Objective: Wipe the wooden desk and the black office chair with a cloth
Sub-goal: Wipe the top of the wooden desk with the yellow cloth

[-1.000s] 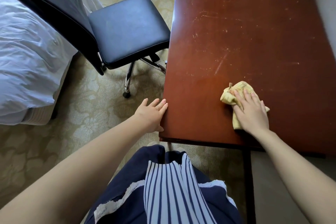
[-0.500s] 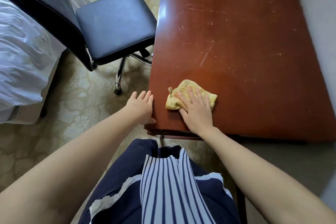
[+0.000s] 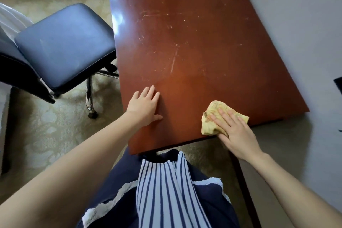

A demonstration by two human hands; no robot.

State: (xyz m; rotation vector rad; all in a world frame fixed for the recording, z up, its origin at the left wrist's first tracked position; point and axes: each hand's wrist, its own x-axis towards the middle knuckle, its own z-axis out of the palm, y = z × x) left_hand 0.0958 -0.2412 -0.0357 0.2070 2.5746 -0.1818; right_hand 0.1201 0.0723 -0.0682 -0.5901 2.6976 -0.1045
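Observation:
The reddish wooden desk (image 3: 194, 33) fills the middle of the view, its top scratched. My right hand (image 3: 235, 131) presses flat on a crumpled yellow cloth (image 3: 212, 113) near the desk's front right corner, fingers spread over it. My left hand (image 3: 144, 106) lies flat and open on the desk top near its front left edge, holding nothing. The black office chair (image 3: 63, 46) stands left of the desk, its padded seat facing me, its back cut off at the left.
A grey wall (image 3: 296, 24) runs along the desk's right side. Patterned beige carpet (image 3: 46, 126) covers the floor. White bedding (image 3: 11, 20) shows behind the chair. The chair's chrome leg and castor (image 3: 91, 109) stand close to the desk's left edge.
My right hand has slid the cloth from the front left part of the desk over to the front right. My left hand moved from the desk's edge onto its top.

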